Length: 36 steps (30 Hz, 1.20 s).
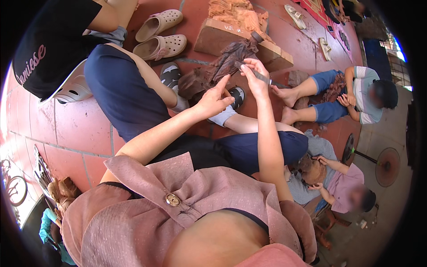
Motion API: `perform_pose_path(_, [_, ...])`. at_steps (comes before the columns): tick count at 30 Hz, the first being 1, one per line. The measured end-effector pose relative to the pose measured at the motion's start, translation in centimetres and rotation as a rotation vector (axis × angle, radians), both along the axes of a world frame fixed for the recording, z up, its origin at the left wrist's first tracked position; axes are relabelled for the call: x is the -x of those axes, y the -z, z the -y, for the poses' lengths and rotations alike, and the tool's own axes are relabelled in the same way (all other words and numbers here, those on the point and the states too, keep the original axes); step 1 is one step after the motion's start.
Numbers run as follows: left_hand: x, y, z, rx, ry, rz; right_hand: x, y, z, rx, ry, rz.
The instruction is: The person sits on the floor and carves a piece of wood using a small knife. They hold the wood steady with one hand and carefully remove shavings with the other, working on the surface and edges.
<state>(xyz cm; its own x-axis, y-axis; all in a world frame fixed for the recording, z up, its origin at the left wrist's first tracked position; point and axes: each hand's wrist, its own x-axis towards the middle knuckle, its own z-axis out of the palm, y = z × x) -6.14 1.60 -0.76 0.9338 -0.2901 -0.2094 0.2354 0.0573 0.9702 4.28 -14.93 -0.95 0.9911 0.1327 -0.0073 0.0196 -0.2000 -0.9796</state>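
My right hand [255, 75] is closed around a slim dark metal tool [265, 79], which looks like a flat chisel or file. A dark reddish-brown wood carving [231, 58] with a rough, folded surface lies tilted between my feet, just beyond both hands. My left hand [215, 99] is held near the carving's lower end, index finger stretched out and thumb apart, with nothing seen in it. Whether its fingertips touch the wood, I cannot tell. Behind the carving is a thick wooden block [218, 39], with a lighter orange carved piece [238, 15] on it.
Beige clogs [162, 46] stand on the red tiled floor at the upper left. One person sits close on the left in a black shirt [49, 44]. Two others work on the right, near a standing fan [387, 167]. Pale sandals [295, 17] lie at the back.
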Motion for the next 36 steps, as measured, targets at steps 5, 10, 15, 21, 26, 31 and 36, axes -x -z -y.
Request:
perform_pose_path(5, [-2.9, 1.5, 2.4, -0.078, -0.147, 0.112, -3.6, -0.1, -1.3, 0.064, -0.262, -0.167])
perform_pose_path(10, [-6.4, 2.5, 4.9, 0.089, -0.232, -0.08, -6.6, -1.5, -1.9, 0.473, -0.455, 0.056])
perform_pose_path(15, [-7.6, 2.7, 5.6, 0.044, -0.262, 0.017, -6.9, -1.2, -0.7, 0.332, -0.316, 0.078])
perform_pose_path(21, [-5.5, 3.2, 6.2, 0.038, -0.373, 0.029, -6.7, -0.1, -1.4, 0.353, -0.4, 0.056])
perform_pose_path(26, [-7.2, 2.1, 6.1, -0.004, -0.438, 0.144, -6.3, -0.9, -2.4, 0.172, -0.223, 0.011])
perform_pose_path(31, [-6.0, 2.8, 6.3, 0.003, -0.322, 0.111, -7.5, -1.8, -1.9, 0.424, -0.39, -0.009])
perform_pose_path(36, [-6.0, 2.6, 7.0, -0.034, -0.407, 0.131, -5.4, -3.0, -3.4, 0.428, -0.255, -0.159])
